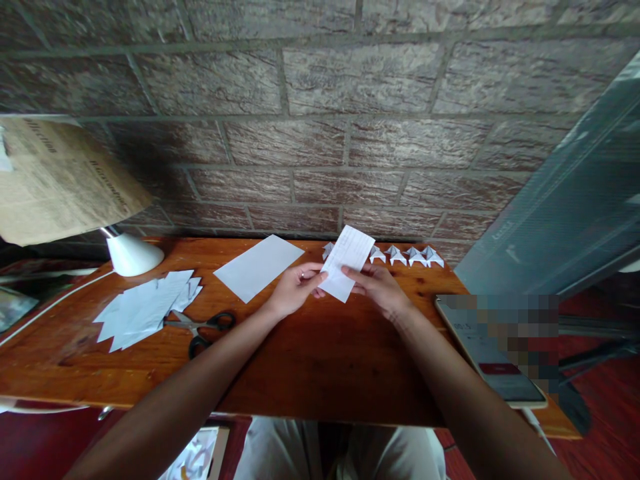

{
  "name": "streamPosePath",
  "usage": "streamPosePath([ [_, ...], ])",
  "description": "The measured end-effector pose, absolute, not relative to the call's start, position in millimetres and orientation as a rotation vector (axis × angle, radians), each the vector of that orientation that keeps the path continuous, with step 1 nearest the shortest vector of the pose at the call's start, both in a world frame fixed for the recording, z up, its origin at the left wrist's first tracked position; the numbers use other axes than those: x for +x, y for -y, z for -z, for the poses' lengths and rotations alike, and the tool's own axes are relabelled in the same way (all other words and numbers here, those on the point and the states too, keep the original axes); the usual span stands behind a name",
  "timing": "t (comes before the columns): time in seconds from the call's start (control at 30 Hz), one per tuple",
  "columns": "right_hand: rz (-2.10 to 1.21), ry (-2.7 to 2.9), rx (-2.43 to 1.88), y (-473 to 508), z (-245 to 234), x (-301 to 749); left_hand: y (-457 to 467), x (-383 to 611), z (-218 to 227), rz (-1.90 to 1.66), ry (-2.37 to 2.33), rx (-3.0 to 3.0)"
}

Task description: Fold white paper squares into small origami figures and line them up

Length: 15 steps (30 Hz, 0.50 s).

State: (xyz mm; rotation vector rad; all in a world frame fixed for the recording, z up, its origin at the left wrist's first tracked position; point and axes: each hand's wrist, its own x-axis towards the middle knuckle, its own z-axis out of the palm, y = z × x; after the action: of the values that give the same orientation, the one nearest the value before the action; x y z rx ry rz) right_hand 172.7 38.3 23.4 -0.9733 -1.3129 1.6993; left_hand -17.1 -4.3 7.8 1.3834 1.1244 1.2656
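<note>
Both hands hold a white paper strip (347,261) up above the middle of the wooden table (310,360). My left hand (295,288) pinches its lower left edge, fingers closed on it; a ring shows on one finger. My right hand (376,287) grips the lower right edge from the other side. The strip tilts up and away toward the brick wall. Behind it, a row of several small folded paper pieces (407,256) lies along the table's far edge.
A flat white sheet (259,267) lies left of the hands. Scissors (203,327) and a pile of cut paper (145,308) sit farther left, near a white lamp base (131,253). A tablet (493,353) rests at the right edge.
</note>
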Motion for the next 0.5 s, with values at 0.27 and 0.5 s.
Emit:
streamPosePath([
  [0.27, -1.736, 1.251, -0.971, -36.2, -19.9, 168.6, 2.3, -18.2, -4.1, -1.259, -1.128, 1.398],
  [0.5, -1.707, 1.219, -0.975, -36.8, -16.9, 165.6, 1.9, -19.0, -3.5, -1.267, -1.153, 1.436],
])
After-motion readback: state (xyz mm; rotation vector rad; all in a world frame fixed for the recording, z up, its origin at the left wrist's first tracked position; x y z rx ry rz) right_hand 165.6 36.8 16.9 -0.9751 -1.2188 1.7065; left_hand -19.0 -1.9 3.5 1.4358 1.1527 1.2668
